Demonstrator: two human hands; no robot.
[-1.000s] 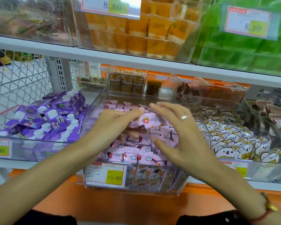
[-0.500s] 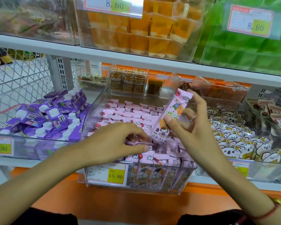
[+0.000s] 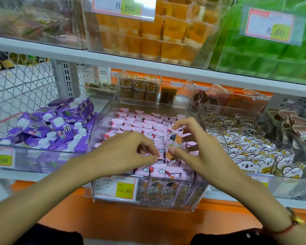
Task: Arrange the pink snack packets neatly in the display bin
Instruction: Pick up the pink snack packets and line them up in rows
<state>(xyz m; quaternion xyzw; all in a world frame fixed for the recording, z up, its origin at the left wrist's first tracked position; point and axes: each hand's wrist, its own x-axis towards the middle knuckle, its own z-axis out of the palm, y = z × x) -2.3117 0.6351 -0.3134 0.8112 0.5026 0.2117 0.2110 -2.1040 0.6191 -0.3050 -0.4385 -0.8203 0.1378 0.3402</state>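
A clear display bin [image 3: 102, 119] on the middle shelf holds several pink snack packets [image 3: 140, 122] laid in rows. My right hand [image 3: 200, 152] pinches one long pink packet [image 3: 173, 140] between thumb and fingertips, holding it nearly upright over the bin's front half. My left hand [image 3: 125, 152] is inside the bin just left of that packet, fingers curled and pinching the pink packets lying at the front. What lies under both palms is hidden.
A bin of purple cartons [image 3: 48, 128] stands to the left, a bin of koala-print packets [image 3: 245, 151] to the right. A yellow 15.80 price tag [image 3: 124, 190] hangs on the bin's front. The upper shelf [image 3: 148, 66] with orange and green jelly cups overhangs closely.
My right hand has brought the long pink packet down from above the bin's right rear into the front half. My left hand shifted slightly forward among the front packets.
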